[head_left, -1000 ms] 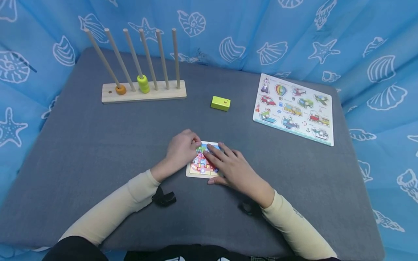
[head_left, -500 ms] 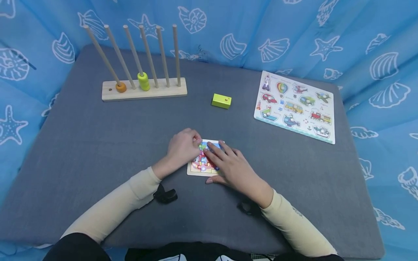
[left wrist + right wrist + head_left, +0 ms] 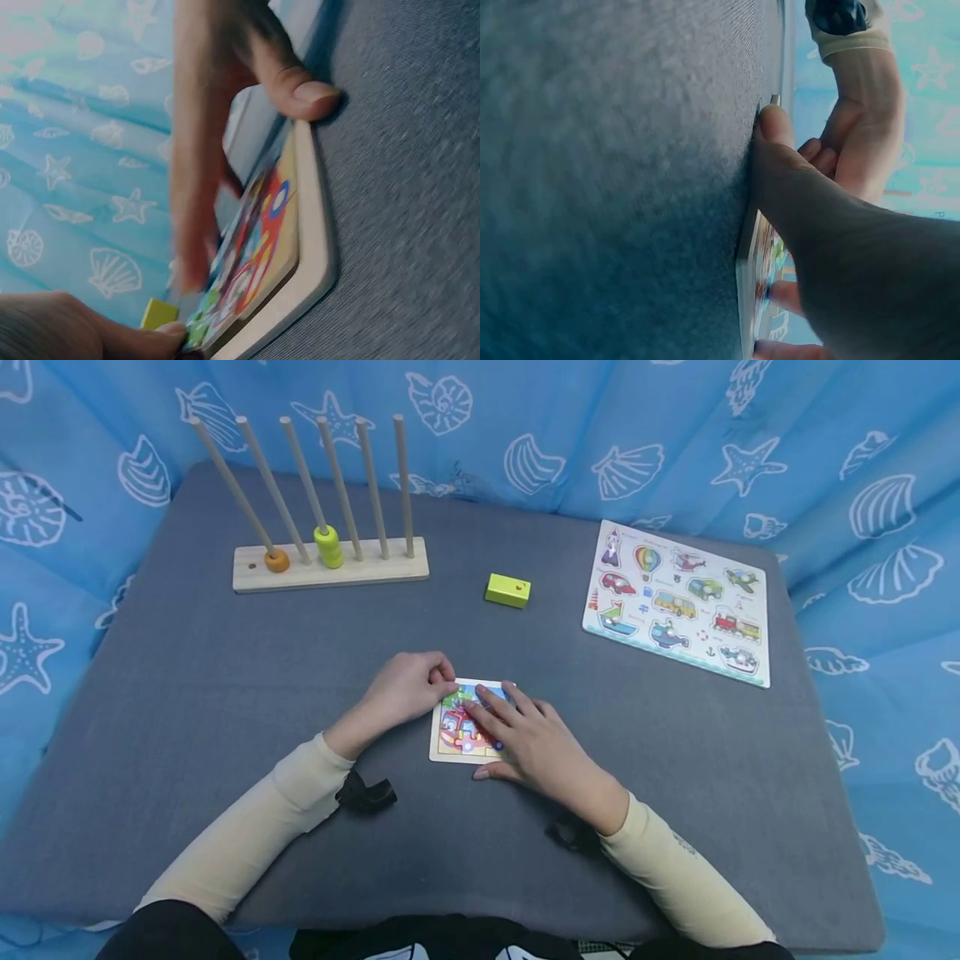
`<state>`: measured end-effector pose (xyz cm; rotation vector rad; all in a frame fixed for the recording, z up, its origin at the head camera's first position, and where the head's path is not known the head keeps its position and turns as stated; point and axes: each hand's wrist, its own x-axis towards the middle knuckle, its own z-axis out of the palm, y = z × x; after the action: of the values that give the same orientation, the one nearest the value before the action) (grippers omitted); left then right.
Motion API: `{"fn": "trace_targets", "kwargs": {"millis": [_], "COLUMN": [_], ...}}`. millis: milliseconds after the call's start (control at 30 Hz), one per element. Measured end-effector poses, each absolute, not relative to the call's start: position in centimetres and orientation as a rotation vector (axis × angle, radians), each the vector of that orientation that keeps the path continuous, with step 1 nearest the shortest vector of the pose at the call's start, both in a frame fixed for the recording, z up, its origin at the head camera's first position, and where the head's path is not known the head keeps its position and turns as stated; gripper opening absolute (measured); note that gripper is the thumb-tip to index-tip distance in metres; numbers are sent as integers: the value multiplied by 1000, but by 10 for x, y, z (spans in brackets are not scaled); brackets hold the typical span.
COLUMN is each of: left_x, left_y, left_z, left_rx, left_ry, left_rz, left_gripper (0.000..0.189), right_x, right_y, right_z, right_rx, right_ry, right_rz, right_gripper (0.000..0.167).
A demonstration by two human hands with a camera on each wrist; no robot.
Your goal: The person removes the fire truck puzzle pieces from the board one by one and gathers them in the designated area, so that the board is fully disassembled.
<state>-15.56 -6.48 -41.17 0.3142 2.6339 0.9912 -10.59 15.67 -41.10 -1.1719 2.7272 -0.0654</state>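
Note:
A small jigsaw puzzle (image 3: 468,741) with a picture of a red vehicle lies in its pale wooden frame (image 3: 313,247) on the table. My left hand (image 3: 408,687) is at the far left corner, its fingers curled and its thumb on the puzzle's edge there. What the fingertips touch beneath is hidden. My right hand (image 3: 543,747) lies over the right part of the puzzle with fingers spread. Its thumb rests by the near edge, as the right wrist view shows with the thumb (image 3: 776,124) beside the frame. The puzzle's right side is covered by this hand.
Behind, a wooden peg stand (image 3: 375,573) carries an orange bead (image 3: 277,560) and lime beads (image 3: 329,548). A lime block (image 3: 507,591) lies right of it. A vehicle peg puzzle board (image 3: 678,602) lies at the far right. Blue shell-print curtain (image 3: 570,435) hangs behind the grey table (image 3: 262,693).
My left hand has shifted slightly left and away from the puzzle's middle, uncovering more of its left side. The right hand stays in place on the puzzle.

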Motion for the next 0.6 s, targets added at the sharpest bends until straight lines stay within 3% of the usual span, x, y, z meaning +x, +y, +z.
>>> {"fn": "trace_targets", "kwargs": {"millis": [233,600], "left_x": [-153,-152], "left_y": [-62,-56], "left_z": [-415,-423], "left_rx": [266,42], "left_ry": [2670,2659], "left_rz": [1026,1197], "left_gripper": [10,11], "right_x": [-106,-105], "right_y": [156,156], "right_z": [-413,-413], "right_rx": [-1207,-1229], "right_ry": [2725,2740], "right_rz": [-35,7], "right_gripper": [77,77]}}
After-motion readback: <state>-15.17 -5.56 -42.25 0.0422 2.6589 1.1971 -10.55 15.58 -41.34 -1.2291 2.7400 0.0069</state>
